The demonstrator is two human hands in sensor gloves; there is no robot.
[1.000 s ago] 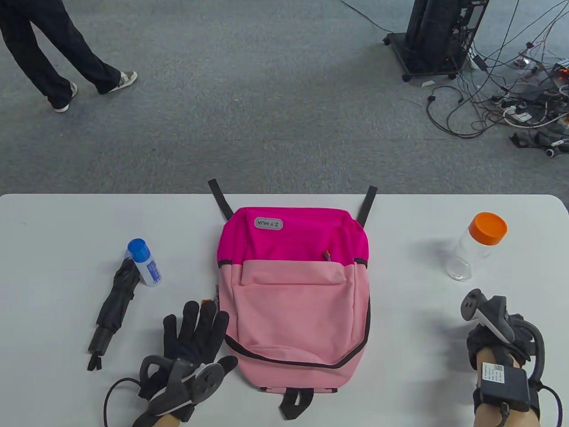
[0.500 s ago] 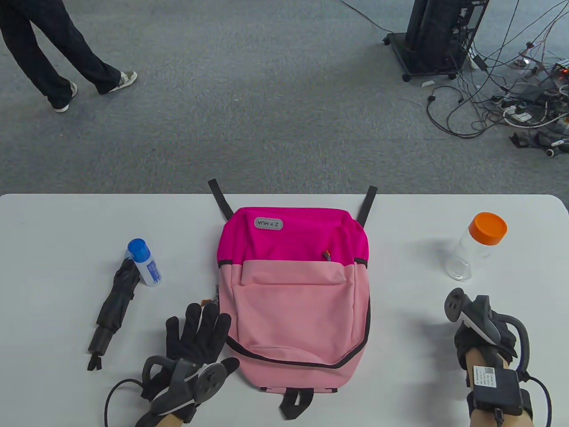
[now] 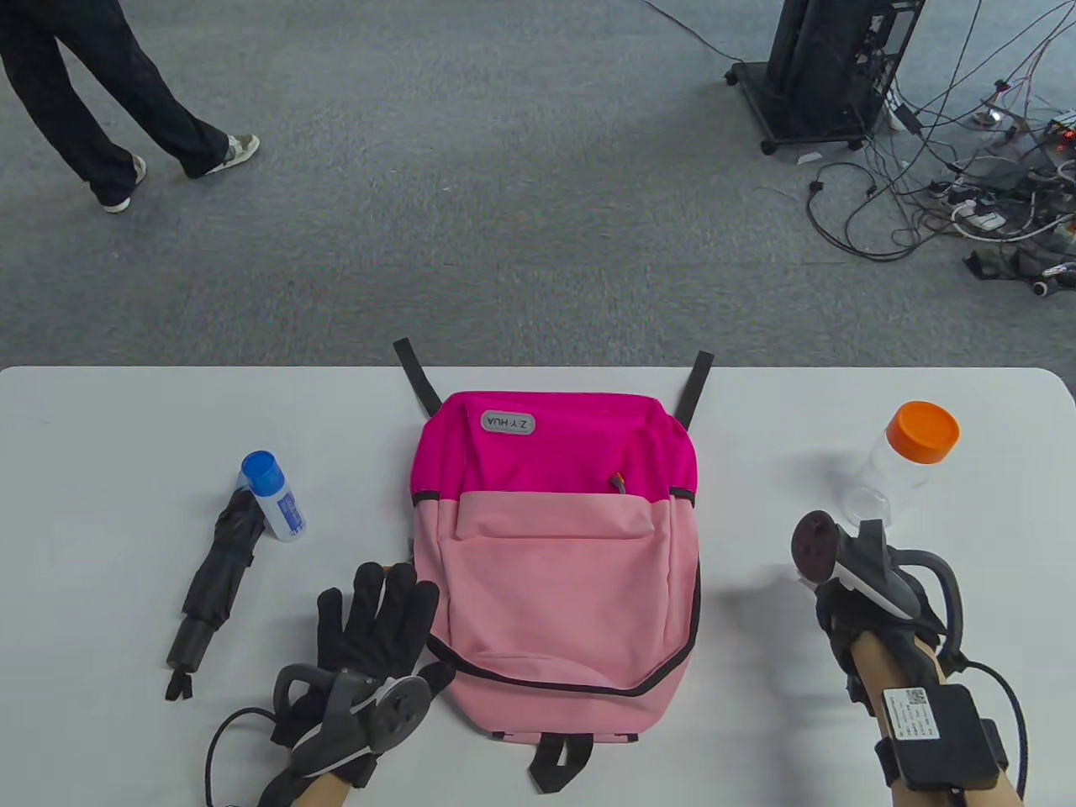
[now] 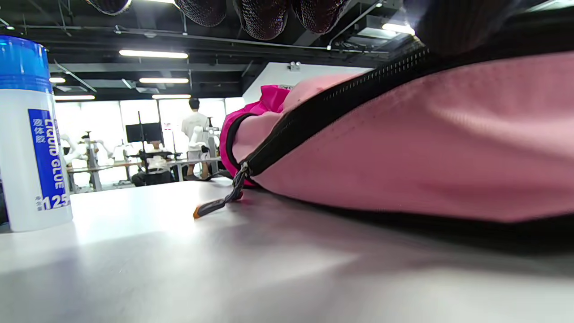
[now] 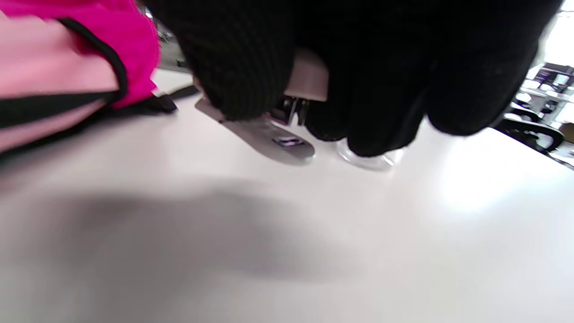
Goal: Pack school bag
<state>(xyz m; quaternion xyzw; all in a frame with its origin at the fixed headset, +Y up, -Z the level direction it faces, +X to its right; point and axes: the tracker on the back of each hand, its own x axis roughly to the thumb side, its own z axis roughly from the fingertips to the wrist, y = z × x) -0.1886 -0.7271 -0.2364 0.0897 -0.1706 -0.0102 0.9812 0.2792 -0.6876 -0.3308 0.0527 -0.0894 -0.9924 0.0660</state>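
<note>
The pink backpack (image 3: 555, 572) lies flat in the middle of the white table (image 3: 101, 437), its zips closed. My left hand (image 3: 378, 614) rests flat with straight fingers at the bag's lower left edge, the thumb touching the fabric. In the left wrist view the bag's side zip pull (image 4: 217, 204) lies on the table below my fingertips (image 4: 260, 18). My right hand (image 3: 849, 618) hovers to the right of the bag, mostly hidden under its tracker. In the right wrist view its curled fingers (image 5: 381, 67) grip a small stapler-like object (image 5: 273, 139) just above the table.
A blue-capped liquid glue bottle (image 3: 273, 496) and a folded black umbrella (image 3: 214, 580) lie left of the bag. A clear jar with an orange lid (image 3: 904, 466) stands beyond my right hand. A person walks on the carpet far left; cables lie far right.
My right hand has moved left and away from me, toward the bag and the jar. My left hand has slid slightly right, against the bag's edge.
</note>
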